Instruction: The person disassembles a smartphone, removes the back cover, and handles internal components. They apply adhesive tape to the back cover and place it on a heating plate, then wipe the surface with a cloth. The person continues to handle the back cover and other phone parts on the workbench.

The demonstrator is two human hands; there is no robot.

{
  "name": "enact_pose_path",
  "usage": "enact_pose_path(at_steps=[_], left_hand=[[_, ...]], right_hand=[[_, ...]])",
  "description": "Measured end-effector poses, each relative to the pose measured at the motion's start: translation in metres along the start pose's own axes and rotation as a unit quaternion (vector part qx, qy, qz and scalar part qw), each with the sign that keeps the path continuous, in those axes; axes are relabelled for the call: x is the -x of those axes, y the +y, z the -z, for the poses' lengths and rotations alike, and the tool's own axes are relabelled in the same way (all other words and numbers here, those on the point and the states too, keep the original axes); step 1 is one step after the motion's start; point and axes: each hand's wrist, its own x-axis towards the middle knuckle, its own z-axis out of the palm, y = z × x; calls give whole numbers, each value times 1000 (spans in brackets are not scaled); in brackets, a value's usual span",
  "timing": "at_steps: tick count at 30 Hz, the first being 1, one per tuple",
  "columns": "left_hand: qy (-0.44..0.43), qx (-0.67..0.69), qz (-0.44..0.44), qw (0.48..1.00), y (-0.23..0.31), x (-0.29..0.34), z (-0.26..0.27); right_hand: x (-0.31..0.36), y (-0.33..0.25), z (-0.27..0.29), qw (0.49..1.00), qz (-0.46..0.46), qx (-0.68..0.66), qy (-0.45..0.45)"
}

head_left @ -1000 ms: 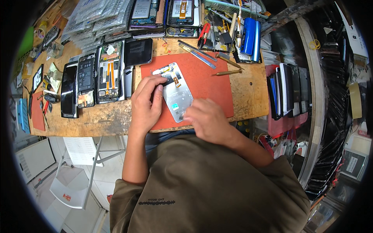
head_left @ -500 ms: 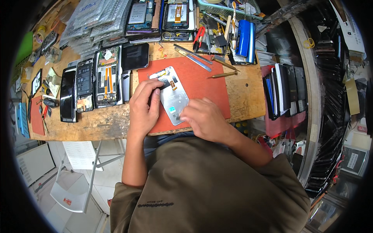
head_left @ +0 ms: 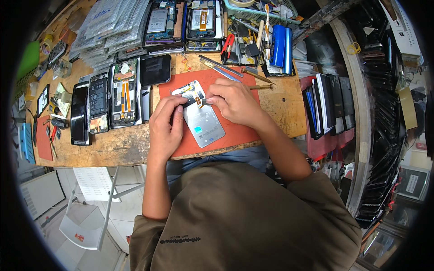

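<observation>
A silver-backed phone screen [head_left: 205, 124] lies tilted on an orange-red mat [head_left: 242, 122]. Its upper end carries black patches and a short gold flex cable [head_left: 198, 102]. At its upper left edge, the index finger and thumb of my left hand [head_left: 166, 122] grip it. On the opposite side, my right hand [head_left: 237, 103] is closed in a pinch by the upper right edge, next to the flex cable. Whatever lies between those right fingertips is hidden. Beyond the right hand are tweezers [head_left: 221, 67] and a brass-handled screwdriver [head_left: 261, 86], partly covered by the hand.
Opened phones [head_left: 124, 92] stand in a row at the left, beside a black phone panel [head_left: 155, 70]. Bubble-wrap sleeves [head_left: 110, 27] are stacked behind them. Red-handled cutters [head_left: 228, 44] and blue phone covers [head_left: 281, 49] lie at the back. A folding chair [head_left: 83, 228] stands below left.
My right hand has moved up and away from me, from the screen's lower right edge to its upper right edge. The left hand stays at the upper left edge.
</observation>
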Motion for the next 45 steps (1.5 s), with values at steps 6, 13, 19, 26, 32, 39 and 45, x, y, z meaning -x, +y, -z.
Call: enact_pose_path(at_steps=[6, 13, 19, 26, 32, 39, 45], left_hand=[[4, -2, 2, 1000, 1, 0, -1], [-6, 3, 7, 1000, 2, -1, -1], [0, -18, -11, 1000, 5, 1, 0], [-7, 1, 15, 1000, 3, 2, -1], [-11, -5, 10, 1000, 3, 1, -1], [-3, -18, -3, 1000, 1, 2, -1], [-11, -19, 5, 1000, 6, -1, 1]], right_hand=[[36, -23, 10, 994, 29, 65, -80], [64, -31, 8, 999, 4, 20, -24], [68, -35, 5, 998, 12, 49, -30], [74, -36, -5, 999, 4, 31, 28], [77, -44, -12, 998, 1, 34, 43], [79, -54, -25, 993, -44, 58, 97], [80, -54, -21, 993, 6, 51, 110]])
